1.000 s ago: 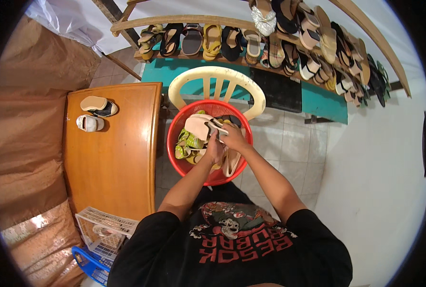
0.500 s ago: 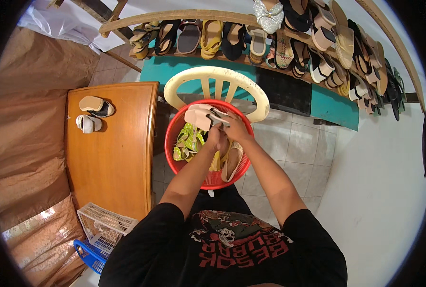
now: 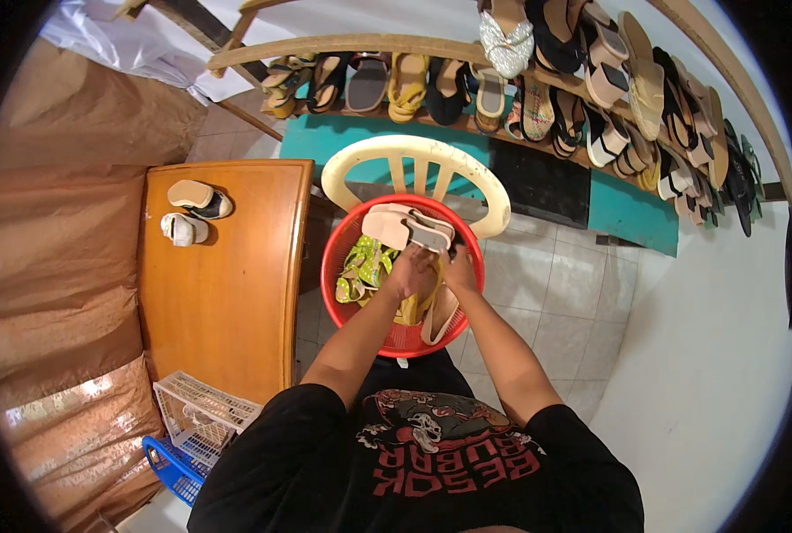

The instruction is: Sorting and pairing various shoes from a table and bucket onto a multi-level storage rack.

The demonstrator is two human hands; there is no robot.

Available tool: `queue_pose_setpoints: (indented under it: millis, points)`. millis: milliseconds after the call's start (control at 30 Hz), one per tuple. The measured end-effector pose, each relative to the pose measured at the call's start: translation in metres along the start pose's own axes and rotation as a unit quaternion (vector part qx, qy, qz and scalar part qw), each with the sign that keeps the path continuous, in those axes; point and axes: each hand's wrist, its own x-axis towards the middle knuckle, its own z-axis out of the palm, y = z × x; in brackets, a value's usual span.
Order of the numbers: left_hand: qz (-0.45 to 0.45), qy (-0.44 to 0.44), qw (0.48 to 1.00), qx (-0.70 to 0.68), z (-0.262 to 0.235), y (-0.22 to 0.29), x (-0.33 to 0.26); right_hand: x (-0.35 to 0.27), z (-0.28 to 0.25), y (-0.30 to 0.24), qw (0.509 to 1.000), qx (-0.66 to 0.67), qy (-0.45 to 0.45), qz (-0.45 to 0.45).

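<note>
A red plastic basket (image 3: pixel 330 289) full of shoes rests on a cream plastic chair (image 3: pixel 413 149). Both my hands reach into it. A pair of pale pink heeled sandals (image 3: pixel 389 226) lies at its far side, soles showing. My left hand (image 3: pixel 405 274), fingers apart, is just below the heels. At the right wall my right hand (image 3: pixel 460 270) curls its fingers by a dark part beside the sandals; what it grips is hidden. Green dotted sandals (image 3: pixel 358 271) lie left of my hands. A yellow shoe (image 3: pixel 408 311) and a beige flat shoe (image 3: pixel 441 316) lie nearer me.
A wooden rack (image 3: pixel 342 49) holding many sandals and heels curves along the far side, above a teal bench (image 3: pixel 631 213). On the left stands a wooden table (image 3: pixel 218 302) with a pair of shoes (image 3: pixel 185 229). A white crate (image 3: pixel 202 413) and a blue basket (image 3: pixel 172 469) are nearer me.
The pale pink sandals now sit lower inside the basket's far side. My hands have drawn back toward me and moved apart. The whole view has shifted slightly.
</note>
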Motion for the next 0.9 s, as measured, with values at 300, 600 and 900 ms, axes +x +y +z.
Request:
queue_pose_setpoints:
  millis: [300, 600, 900]
  points:
    - [-0.016, 0.003, 0.998, 0.057, -0.059, 0.000, -0.068, -0.077, -0.001, 0.043, 0.978, 0.100, -0.107, -0.150]
    - [0.015, -0.001, 1.000, 0.018, -0.087, 0.006, -0.110, -0.104, 0.018, 0.028, 0.946, 0.194, -0.206, -0.158]
    - [-0.014, -0.031, 0.999, 0.016, -0.106, 0.029, -0.145, -0.107, 0.047, -0.082, 0.933, 0.172, -0.227, -0.221]
